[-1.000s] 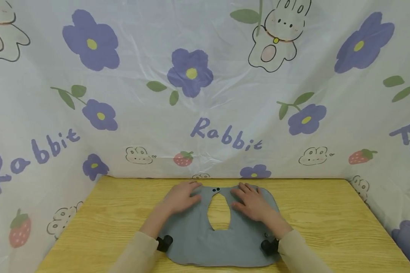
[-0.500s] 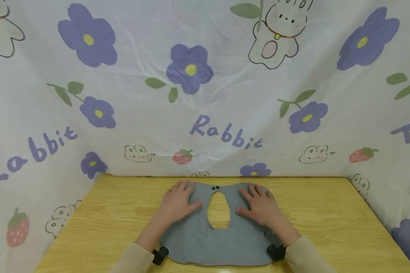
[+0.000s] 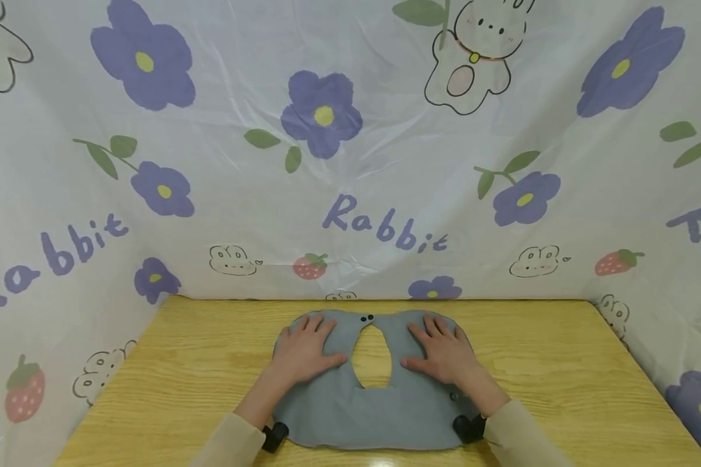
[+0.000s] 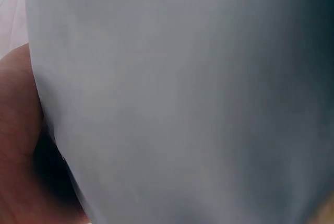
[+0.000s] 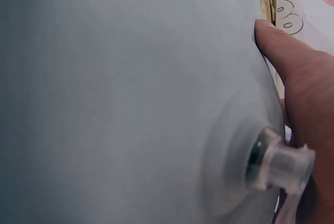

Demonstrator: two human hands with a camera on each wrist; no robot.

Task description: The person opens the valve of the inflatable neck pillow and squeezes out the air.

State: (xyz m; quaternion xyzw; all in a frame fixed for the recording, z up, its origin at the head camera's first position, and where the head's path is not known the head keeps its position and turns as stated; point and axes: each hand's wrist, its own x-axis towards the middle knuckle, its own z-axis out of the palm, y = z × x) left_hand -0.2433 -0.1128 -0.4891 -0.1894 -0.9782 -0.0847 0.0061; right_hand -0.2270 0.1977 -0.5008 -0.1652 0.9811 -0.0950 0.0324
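A grey inflatable neck pillow [image 3: 365, 418] lies flat on the wooden table, its opening in the middle and two dark snap buttons [image 3: 367, 318] at the far end. My left hand [image 3: 305, 350] rests on its left lobe with the fingers spread. On the right lobe my right hand [image 3: 446, 353] lies likewise, thumb pointing toward the opening. Beside the right wrist sits a clear air valve [image 5: 289, 166], its cap strap hanging down in the right wrist view. Grey fabric [image 4: 146, 93] fills most of the left wrist view, with part of the left hand at its edge.
The wooden table [image 3: 578, 389] reaches back to a white curtain [image 3: 374, 155] printed with purple flowers, rabbits and strawberries. That curtain also encloses both sides. Black wrist cameras [image 3: 276, 436] sit under the forearms, close to the pillow's near corners.
Both hands have drawn back from the pillow's far edge and moved slightly outward, their fingers spreading over the lobes. Over the last half second they have stayed nearly still. The head view has tilted slightly.
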